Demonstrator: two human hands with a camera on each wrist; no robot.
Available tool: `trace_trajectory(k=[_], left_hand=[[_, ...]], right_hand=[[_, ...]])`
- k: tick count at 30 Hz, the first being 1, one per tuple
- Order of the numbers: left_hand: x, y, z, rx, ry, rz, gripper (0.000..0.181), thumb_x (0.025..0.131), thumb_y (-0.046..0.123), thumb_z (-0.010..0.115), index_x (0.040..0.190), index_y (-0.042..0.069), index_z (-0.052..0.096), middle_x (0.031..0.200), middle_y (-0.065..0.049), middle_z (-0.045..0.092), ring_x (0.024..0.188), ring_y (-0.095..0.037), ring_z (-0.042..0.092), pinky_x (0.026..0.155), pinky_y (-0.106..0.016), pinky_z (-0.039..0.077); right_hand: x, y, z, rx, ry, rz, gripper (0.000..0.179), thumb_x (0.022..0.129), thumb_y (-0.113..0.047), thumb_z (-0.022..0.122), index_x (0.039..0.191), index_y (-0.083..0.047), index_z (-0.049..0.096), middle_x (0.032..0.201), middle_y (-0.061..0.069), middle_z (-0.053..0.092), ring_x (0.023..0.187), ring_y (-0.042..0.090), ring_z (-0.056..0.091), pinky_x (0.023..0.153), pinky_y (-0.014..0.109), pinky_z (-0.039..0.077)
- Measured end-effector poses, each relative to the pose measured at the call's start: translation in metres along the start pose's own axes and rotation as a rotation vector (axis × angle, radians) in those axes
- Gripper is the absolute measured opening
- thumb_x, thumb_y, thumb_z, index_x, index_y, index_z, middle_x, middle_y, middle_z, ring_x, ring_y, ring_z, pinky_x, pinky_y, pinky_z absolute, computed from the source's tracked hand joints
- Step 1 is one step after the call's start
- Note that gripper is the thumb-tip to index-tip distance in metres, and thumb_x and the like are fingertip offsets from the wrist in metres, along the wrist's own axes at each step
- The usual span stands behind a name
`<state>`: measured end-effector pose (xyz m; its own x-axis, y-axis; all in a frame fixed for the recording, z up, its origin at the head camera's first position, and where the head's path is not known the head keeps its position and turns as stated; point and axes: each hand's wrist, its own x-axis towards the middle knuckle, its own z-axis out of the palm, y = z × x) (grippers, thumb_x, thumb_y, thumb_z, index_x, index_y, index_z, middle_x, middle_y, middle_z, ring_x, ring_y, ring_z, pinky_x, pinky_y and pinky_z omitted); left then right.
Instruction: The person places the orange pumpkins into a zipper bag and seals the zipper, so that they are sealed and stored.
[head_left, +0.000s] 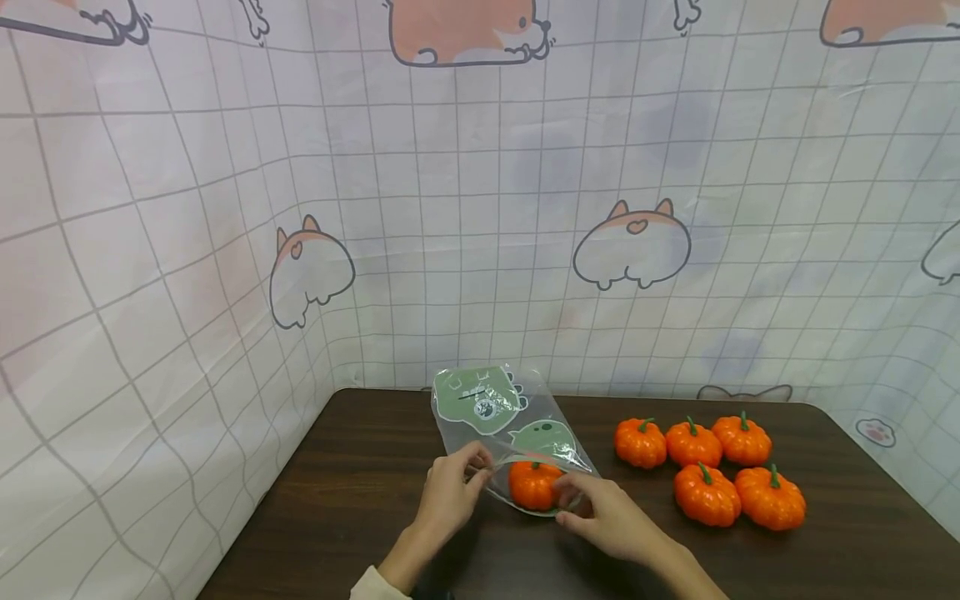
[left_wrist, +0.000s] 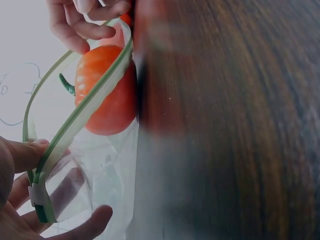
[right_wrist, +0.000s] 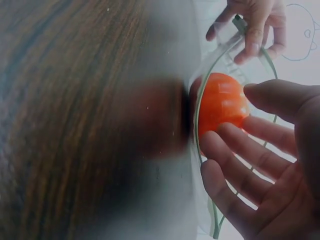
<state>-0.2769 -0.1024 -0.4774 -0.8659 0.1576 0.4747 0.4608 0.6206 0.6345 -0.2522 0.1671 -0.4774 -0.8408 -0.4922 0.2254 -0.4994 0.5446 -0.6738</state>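
A clear zip bag (head_left: 480, 404) with green dinosaur prints lies on the table, its green-edged mouth held wide toward me. Just inside that mouth sits a small orange pumpkin (head_left: 531, 486) with a green stem. My left hand (head_left: 452, 485) pinches the mouth's left corner between thumb and fingers, by the slider (left_wrist: 37, 195). From the right, my right hand (head_left: 609, 518) reaches to the mouth with fingers spread and loosely bent, the fingertips right at the pumpkin's side. In the right wrist view its thumb stands apart from the fingers, with the pumpkin (right_wrist: 222, 100) beyond them.
Several more orange pumpkins (head_left: 707, 495) stand grouped on the right of the dark wooden table (head_left: 337, 492). A pale grid-patterned cloth (head_left: 480, 250) with cartoon dogs hangs behind the table and along its sides.
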Motion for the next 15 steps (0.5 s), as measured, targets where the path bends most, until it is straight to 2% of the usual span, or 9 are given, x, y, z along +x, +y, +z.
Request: trace_trajectory(k=[3, 8, 12, 15], left_hand=[[0.0004, -0.0011, 0.0, -0.011, -0.006, -0.007, 0.017, 0.087, 0.007, 0.077, 0.086, 0.022, 0.067, 0.086, 0.0, 0.078, 0.083, -0.011, 0.072, 0.073, -0.028, 0.055], [0.001, -0.0013, -0.0005, -0.016, -0.005, 0.008, 0.017, 0.088, 0.005, 0.076, 0.088, 0.02, 0.068, 0.088, -0.001, 0.078, 0.084, -0.013, 0.072, 0.073, -0.028, 0.055], [0.0016, -0.0022, -0.0004, -0.012, -0.002, 0.023, 0.016, 0.088, 0.004, 0.076, 0.088, 0.018, 0.069, 0.087, -0.001, 0.077, 0.083, -0.013, 0.072, 0.072, -0.028, 0.055], [0.0022, -0.0022, -0.0012, 0.006, -0.002, 0.014, 0.014, 0.088, 0.006, 0.077, 0.088, 0.018, 0.069, 0.086, 0.001, 0.077, 0.081, -0.012, 0.071, 0.071, -0.027, 0.054]], right_hand=[[-0.0007, 0.0, 0.0008, 0.018, -0.016, -0.002, 0.042, 0.094, -0.028, 0.074, 0.129, -0.007, 0.063, 0.114, 0.008, 0.07, 0.081, 0.004, 0.062, 0.069, 0.023, 0.052], [-0.0034, -0.0006, 0.0027, -0.039, -0.048, 0.015, 0.053, 0.094, -0.031, 0.073, 0.14, -0.01, 0.057, 0.131, 0.009, 0.062, 0.081, 0.002, 0.056, 0.068, 0.022, 0.048], [-0.0041, -0.0004, 0.003, -0.06, -0.082, 0.013, 0.057, 0.095, -0.034, 0.072, 0.144, -0.011, 0.054, 0.136, 0.01, 0.06, 0.083, 0.0, 0.055, 0.069, 0.022, 0.047], [-0.0037, 0.001, 0.0002, -0.022, -0.096, 0.014, 0.054, 0.096, -0.033, 0.071, 0.142, -0.009, 0.056, 0.133, 0.011, 0.063, 0.081, 0.002, 0.057, 0.067, 0.023, 0.049]])
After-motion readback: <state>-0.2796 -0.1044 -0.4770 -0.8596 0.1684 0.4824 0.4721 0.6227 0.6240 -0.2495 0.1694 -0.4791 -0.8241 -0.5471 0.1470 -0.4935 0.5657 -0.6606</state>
